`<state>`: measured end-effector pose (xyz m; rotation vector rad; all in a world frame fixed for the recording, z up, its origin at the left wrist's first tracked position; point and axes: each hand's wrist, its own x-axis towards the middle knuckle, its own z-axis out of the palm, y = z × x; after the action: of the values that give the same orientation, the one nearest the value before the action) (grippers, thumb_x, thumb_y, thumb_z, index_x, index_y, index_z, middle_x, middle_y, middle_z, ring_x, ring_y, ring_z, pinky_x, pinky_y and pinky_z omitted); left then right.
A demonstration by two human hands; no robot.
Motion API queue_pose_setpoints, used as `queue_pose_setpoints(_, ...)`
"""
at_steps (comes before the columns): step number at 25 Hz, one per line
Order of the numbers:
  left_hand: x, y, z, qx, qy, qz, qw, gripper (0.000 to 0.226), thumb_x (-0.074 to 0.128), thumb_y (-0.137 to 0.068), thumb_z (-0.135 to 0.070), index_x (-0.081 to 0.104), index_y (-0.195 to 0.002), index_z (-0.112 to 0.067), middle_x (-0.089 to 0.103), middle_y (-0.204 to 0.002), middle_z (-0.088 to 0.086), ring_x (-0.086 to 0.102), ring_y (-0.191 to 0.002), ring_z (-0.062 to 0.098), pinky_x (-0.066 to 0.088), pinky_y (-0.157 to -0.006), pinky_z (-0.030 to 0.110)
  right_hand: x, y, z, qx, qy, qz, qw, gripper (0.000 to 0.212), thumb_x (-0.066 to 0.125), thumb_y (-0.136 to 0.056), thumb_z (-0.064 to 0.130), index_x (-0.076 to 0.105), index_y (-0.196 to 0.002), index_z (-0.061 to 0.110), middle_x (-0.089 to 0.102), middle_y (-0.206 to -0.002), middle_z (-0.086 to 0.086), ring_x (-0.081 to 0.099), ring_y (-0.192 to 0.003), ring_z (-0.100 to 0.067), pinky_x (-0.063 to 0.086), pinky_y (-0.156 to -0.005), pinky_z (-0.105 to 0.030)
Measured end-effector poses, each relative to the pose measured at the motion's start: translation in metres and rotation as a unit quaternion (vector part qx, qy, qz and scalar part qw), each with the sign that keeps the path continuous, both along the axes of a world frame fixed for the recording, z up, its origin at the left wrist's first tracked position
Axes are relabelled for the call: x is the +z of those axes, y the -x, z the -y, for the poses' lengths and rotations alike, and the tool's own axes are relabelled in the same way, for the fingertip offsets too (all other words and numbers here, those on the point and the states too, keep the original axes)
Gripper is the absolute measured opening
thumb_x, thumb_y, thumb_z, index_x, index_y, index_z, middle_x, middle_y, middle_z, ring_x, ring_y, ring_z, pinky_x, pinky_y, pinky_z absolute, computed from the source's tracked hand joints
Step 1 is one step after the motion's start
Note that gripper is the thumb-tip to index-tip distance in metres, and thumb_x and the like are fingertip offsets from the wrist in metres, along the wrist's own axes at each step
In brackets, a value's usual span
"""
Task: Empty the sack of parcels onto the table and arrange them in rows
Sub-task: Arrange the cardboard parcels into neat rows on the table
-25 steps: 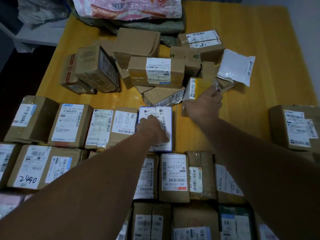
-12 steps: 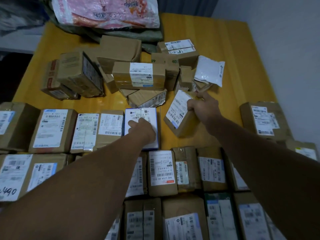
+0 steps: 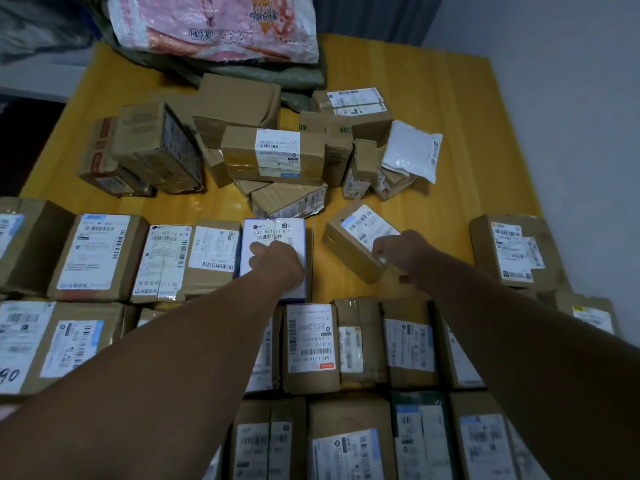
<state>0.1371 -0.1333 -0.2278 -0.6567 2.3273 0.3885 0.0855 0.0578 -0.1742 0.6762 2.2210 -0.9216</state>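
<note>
A pink and white woven sack (image 3: 214,26) lies at the far end of the yellow table (image 3: 443,98). In front of it sits a loose pile of brown parcels (image 3: 273,154) with a white plastic mailer (image 3: 412,150) at its right. Labelled parcels lie in rows across the near half. My left hand (image 3: 277,261) rests on a white, blue-edged box (image 3: 273,230) at the right end of the far row. My right hand (image 3: 401,254) grips a small brown labelled box (image 3: 356,233), tilted, just right of the white box, with a gap between them.
A larger brown box (image 3: 512,247) stands alone near the table's right edge, with another parcel (image 3: 588,317) behind my right arm. Grey folded sacks (image 3: 294,77) lie under the pink one. A pale wall runs along the right.
My right hand has carried the small brown box from the pile down and towards me, label now up, to beside the white box. My left hand stayed on the white box.
</note>
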Motion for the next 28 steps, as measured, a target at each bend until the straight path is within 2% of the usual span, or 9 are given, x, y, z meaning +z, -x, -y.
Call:
queue_pose_setpoints(4, 0.008, 0.009, -0.001, -0.062, 0.009, 0.0, 0.998, 0.047, 0.063, -0.093, -0.027, 0.05, -0.132, -0.005, 0.051, -0.135, 0.014, 0.048, -0.127, 0.035, 0.039, -0.105, 0.037, -0.001, 0.026, 0.004, 0.199, -0.157, -0.114, 0.961, 0.064, 0.076, -0.081, 0.034, 0.045, -0.132, 0.01, 0.042, -0.135, -0.019, 0.045, -0.124, -0.038, 0.044, -0.104, -0.046)
queue_pose_setpoints(7, 0.017, 0.012, -0.001, -0.072, -0.008, 0.008, 0.997, 0.045, 0.065, -0.095, -0.028, 0.053, -0.131, -0.004, 0.055, -0.131, 0.01, 0.053, -0.127, 0.031, 0.044, -0.102, 0.035, -0.018, 0.027, 0.01, 0.33, -0.173, -0.087, 0.924, 0.085, 0.08, -0.076, 0.037, 0.033, -0.143, 0.015, 0.039, -0.134, -0.018, 0.041, -0.126, -0.038, 0.041, -0.101, -0.043)
queue_pose_setpoints(10, 0.027, 0.018, 0.003, -0.063, -0.037, 0.045, 0.996, 0.042, 0.066, -0.096, -0.026, 0.058, -0.128, -0.001, 0.055, -0.092, 0.003, 0.06, -0.117, 0.028, 0.048, -0.093, 0.031, -0.035, 0.026, 0.009, 0.381, -0.205, -0.107, 0.895, 0.087, 0.078, -0.077, 0.039, 0.028, -0.144, 0.014, 0.039, -0.134, -0.016, 0.04, -0.125, -0.036, 0.042, -0.093, -0.042)
queue_pose_setpoints(12, 0.026, 0.021, 0.005, -0.071, -0.051, 0.068, 0.994, 0.039, 0.068, -0.093, -0.019, 0.061, -0.127, 0.001, 0.054, -0.08, 0.004, 0.063, -0.101, 0.027, 0.05, -0.083, 0.03, -0.04, 0.029, 0.011, 0.374, -0.2, -0.127, 0.897, 0.09, 0.079, -0.077, 0.046, 0.029, -0.144, 0.014, 0.04, -0.135, -0.017, 0.04, -0.125, -0.036, 0.043, -0.093, -0.044)
queue_pose_setpoints(14, 0.027, 0.019, 0.003, -0.094, -0.04, 0.059, 0.993, 0.041, 0.059, -0.1, -0.03, 0.061, -0.129, -0.001, 0.063, -0.109, 0.009, 0.06, -0.112, 0.026, 0.049, -0.093, 0.031, -0.043, 0.028, 0.019, 0.347, -0.152, -0.123, 0.917, 0.098, 0.081, -0.075, 0.054, 0.027, -0.145, 0.011, 0.043, -0.135, -0.018, 0.043, -0.126, -0.037, 0.042, -0.098, -0.044)
queue_pose_setpoints(17, 0.028, 0.015, -0.001, -0.015, -0.063, 0.002, 0.998, 0.05, 0.049, -0.103, -0.041, 0.055, -0.137, -0.004, 0.051, -0.139, 0.012, 0.046, -0.133, 0.027, 0.041, -0.106, 0.031, -0.051, 0.022, 0.03, 0.31, -0.101, -0.096, 0.941, 0.107, 0.083, -0.072, 0.059, 0.024, -0.146, 0.009, 0.047, -0.134, -0.015, 0.049, -0.124, -0.034, 0.045, -0.097, -0.041)
queue_pose_setpoints(20, 0.021, 0.016, 0.004, -0.038, -0.047, 0.013, 0.998, 0.05, 0.061, -0.099, -0.035, 0.054, -0.134, -0.001, 0.051, -0.138, 0.013, 0.051, -0.129, 0.03, 0.044, -0.104, 0.034, -0.06, 0.017, 0.034, 0.269, -0.059, -0.064, 0.959, 0.11, 0.087, -0.067, 0.057, 0.025, -0.143, 0.009, 0.056, -0.129, -0.011, 0.057, -0.117, -0.03, 0.052, -0.097, -0.043)
queue_pose_setpoints(24, 0.014, 0.013, 0.008, -0.049, -0.044, 0.022, 0.998, 0.039, 0.071, -0.088, -0.017, 0.062, -0.122, 0.0, 0.062, -0.128, 0.018, 0.061, -0.118, 0.034, 0.049, -0.092, 0.037, -0.062, 0.005, 0.034, 0.221, -0.001, -0.042, 0.974, 0.09, 0.088, -0.073, 0.043, 0.033, -0.135, 0.009, 0.064, -0.117, -0.006, 0.065, -0.101, -0.024, 0.056, -0.085, -0.038)
queue_pose_setpoints(28, 0.015, 0.007, 0.006, -0.028, -0.075, -0.031, 0.996, 0.046, 0.064, -0.096, -0.031, 0.055, -0.131, -0.001, 0.054, -0.134, 0.014, 0.053, -0.127, 0.029, 0.045, -0.101, 0.033, -0.059, -0.003, 0.037, 0.229, -0.005, -0.067, 0.971, 0.078, 0.084, -0.08, 0.038, 0.036, -0.135, 0.009, 0.063, -0.118, -0.008, 0.064, -0.103, -0.027, 0.055, -0.085, -0.04)
